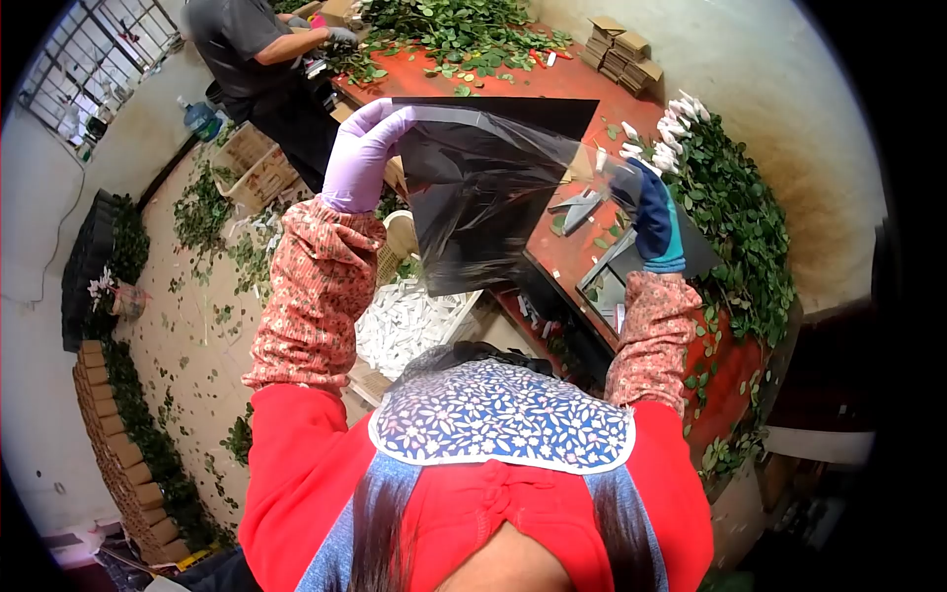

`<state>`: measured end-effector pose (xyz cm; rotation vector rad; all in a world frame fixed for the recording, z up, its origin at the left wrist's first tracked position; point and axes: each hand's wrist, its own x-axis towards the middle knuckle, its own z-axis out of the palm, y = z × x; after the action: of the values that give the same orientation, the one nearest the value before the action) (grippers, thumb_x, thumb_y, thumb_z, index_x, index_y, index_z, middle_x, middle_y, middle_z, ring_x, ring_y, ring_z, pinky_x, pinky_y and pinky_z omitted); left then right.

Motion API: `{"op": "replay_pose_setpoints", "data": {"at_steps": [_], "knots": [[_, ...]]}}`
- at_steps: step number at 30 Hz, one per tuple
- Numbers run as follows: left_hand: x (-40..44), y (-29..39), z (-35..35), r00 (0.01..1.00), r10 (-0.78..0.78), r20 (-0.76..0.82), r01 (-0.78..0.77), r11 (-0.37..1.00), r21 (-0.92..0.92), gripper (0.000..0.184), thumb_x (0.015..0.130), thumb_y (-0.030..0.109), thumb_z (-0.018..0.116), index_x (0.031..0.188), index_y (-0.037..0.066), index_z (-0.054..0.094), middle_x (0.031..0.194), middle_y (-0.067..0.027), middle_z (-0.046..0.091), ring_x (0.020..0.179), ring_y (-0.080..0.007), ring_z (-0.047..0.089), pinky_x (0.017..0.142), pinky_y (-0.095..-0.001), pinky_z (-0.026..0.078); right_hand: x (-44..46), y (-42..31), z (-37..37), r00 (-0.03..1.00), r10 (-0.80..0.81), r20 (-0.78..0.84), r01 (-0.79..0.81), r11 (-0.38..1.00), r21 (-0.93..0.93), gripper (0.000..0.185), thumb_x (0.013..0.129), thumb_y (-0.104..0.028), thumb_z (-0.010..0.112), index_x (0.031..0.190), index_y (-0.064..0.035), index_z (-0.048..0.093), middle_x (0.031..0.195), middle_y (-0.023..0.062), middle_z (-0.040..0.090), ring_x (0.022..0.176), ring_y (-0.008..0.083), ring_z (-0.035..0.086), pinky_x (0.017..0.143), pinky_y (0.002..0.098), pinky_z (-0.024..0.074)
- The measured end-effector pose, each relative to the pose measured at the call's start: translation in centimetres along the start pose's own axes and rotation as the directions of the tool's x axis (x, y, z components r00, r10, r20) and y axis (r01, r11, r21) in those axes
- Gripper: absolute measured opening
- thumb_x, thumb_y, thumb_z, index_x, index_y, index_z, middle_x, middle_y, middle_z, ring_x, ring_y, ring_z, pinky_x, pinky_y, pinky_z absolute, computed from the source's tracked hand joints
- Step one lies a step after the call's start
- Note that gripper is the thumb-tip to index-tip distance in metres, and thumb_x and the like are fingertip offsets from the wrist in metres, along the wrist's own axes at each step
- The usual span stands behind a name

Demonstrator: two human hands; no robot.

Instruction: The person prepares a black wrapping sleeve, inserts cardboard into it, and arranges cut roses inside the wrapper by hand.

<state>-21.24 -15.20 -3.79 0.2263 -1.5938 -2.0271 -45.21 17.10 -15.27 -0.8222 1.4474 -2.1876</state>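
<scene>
Plastic film (pixel 478 202): thin, see-through, glossy, streaked with creases.

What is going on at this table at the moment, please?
A person holds clear film between their left hand and right hand, both gloved. A dark sheet shows behind it. Scissors lie on the red table, near white-tipped leafy stems. At the table's far end, another person has a gloved hand by piled greenery.

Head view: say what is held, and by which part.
Clear film: the left hand pinches its upper left corner, the right hand its right end. Whether the dark sheet is held is unclear.
</scene>
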Motion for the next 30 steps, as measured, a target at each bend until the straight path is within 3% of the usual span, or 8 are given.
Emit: {"op": "replay_pose_setpoints", "data": {"at_steps": [4,7,11,16,20,24,27,30], "knots": [[-0.1,-0.3,0.4,0.998,-0.031,-0.049,0.032,0.999,0.007,0.010,0.087,0.013,0.067,0.092,0.004,0.067,0.081,0.0019,0.066,0.071,-0.0047,0.057,0.064,-0.0200,0.046,-0.9,-1.2,-0.9,0.980,-0.111,-0.163,0.128,0.987,0.098,0.054,0.098,-0.039,0.047,0.140,-0.0056,0.039,0.135,0.0132,0.051,0.121,0.0265,0.052,0.101,0.0419,0.0430],[0.7,-1.0,-0.2,0.999,-0.038,-0.027,0.040,0.995,0.086,0.009,0.089,0.012,0.064,0.092,0.003,0.065,0.082,-0.0021,0.065,0.074,-0.0089,0.059,0.067,-0.0236,0.048,-2.2,-2.4,0.4,0.982,-0.189,0.006,0.188,0.980,0.059,0.063,0.097,-0.046,0.046,0.145,-0.0069,0.032,0.140,0.0118,0.046,0.128,0.0259,0.046,0.108,0.0428,0.0345],[0.5,-0.6,0.0,0.999,0.018,-0.031,-0.015,0.995,0.103,0.011,0.088,0.014,0.066,0.087,0.003,0.067,0.076,0.0005,0.064,0.062,-0.0058,0.055,0.057,-0.0204,0.044,-3.6,-1.2,2.2,0.969,-0.200,0.148,0.230,0.946,-0.229,0.071,0.094,-0.043,0.055,0.148,-0.0068,0.025,0.147,0.0107,0.037,0.135,0.0243,0.036,0.109,0.0414,0.0301],[0.1,0.0,0.1,0.997,0.071,-0.020,-0.071,0.997,0.017,0.010,0.090,0.014,0.063,0.092,0.004,0.066,0.081,-0.0015,0.065,0.065,-0.0086,0.058,0.059,-0.0222,0.048,-5.8,2.6,2.9,0.946,-0.202,0.253,0.316,0.742,-0.591,0.088,0.076,-0.014,0.078,0.147,-0.0047,0.027,0.145,0.0110,0.039,0.134,0.0232,0.037,0.110,0.0345,0.0296],[-0.7,0.6,-0.1,0.992,0.120,-0.022,-0.122,0.991,-0.060,0.011,0.089,0.007,0.064,0.099,0.007,0.066,0.093,-0.0019,0.069,0.078,-0.0071,0.063,0.064,-0.0170,0.048,-7.2,5.2,2.9,0.982,0.042,0.183,0.103,0.695,-0.712,0.096,0.074,-0.028,0.080,0.149,-0.0074,0.023,0.148,0.0092,0.034,0.136,0.0248,0.034,0.110,0.0387,0.0292],[-0.3,0.2,0.0,0.981,0.064,-0.183,-0.080,0.993,-0.081,0.014,0.089,0.009,0.064,0.103,0.010,0.064,0.092,0.0019,0.068,0.070,-0.0015,0.060,0.044,-0.0129,0.037,-5.5,8.2,2.6,0.998,-0.063,0.007,0.061,0.922,-0.382,0.088,0.073,-0.012,0.081,0.144,-0.0051,0.029,0.147,0.0111,0.033,0.134,0.0242,0.035,0.107,0.0337,0.0339],[-0.2,0.0,-0.8,0.985,0.012,-0.173,-0.029,0.995,-0.090,0.013,0.089,0.009,0.065,0.103,0.011,0.064,0.091,0.0024,0.068,0.066,-0.0011,0.058,0.042,-0.0128,0.036,-3.0,6.5,3.4,0.958,-0.243,0.153,0.285,0.737,-0.614,0.084,0.077,-0.008,0.074,0.146,-0.0082,0.027,0.148,0.0100,0.032,0.134,0.0220,0.036,0.105,0.0348,0.0341],[-0.3,0.2,-0.5,0.980,0.006,-0.198,-0.015,0.999,-0.046,0.010,0.089,0.012,0.066,0.098,0.010,0.065,0.087,0.0040,0.066,0.067,0.0008,0.056,0.043,-0.0126,0.029,-2.5,5.4,5.5,0.967,-0.183,0.179,0.243,0.871,-0.427,0.075,0.082,-0.007,0.070,0.145,-0.0097,0.030,0.144,0.0093,0.038,0.131,0.0205,0.040,0.102,0.0327,0.0372]]}}
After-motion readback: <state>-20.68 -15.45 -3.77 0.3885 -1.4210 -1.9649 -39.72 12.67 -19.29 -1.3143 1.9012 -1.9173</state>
